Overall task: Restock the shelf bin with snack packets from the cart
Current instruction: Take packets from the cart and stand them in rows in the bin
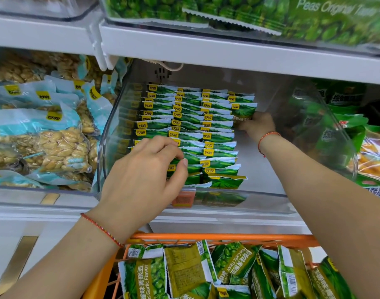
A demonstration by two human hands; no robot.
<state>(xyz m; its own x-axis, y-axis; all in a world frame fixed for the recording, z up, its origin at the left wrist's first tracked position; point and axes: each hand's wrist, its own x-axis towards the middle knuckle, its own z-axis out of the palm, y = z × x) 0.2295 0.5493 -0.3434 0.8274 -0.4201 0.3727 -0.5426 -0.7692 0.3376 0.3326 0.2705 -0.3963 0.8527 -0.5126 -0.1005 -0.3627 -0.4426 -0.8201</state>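
A clear shelf bin (260, 197) holds rows of small green pea snack packets (215, 137) standing on edge, with a bare strip along its right side. My left hand (146, 175) reaches over the bin's front left, fingers curled and pinching a packet in the front rows. Deep in the bin, my right hand (258, 126) grips a green packet (244, 112) at the back of the rightmost row. Below, the orange cart (206, 237) holds several loose green and olive pea packets (191, 270).
A bin of pale nut packs (44, 134) stands on the left. Another bin with green and orange bags (344, 134) sits to the right. The upper shelf (228, 52) carries large green pea bags and overhangs the bin. An orange price tag (183, 198) sits on the bin's front.
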